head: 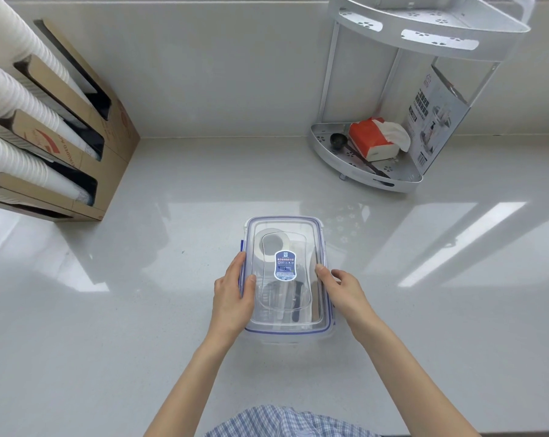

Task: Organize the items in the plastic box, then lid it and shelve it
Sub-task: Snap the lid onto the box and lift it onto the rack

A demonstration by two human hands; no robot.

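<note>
A clear plastic box stands on the white counter, in the middle and close to me. Its clear lid, edged in blue and bearing a blue label, lies on top of it. Through the lid I make out a white tape roll at the far end and some dark items nearer me. My left hand grips the box's left side, thumb over the lid edge. On the right side my right hand holds the box, its thumb on the lid rim.
A white two-tier corner shelf stands at the back right, holding an orange tissue pack, a black scoop and a printed card. At the left a cardboard dispenser holds stacks of white paper cups. A wall rises behind the counter.
</note>
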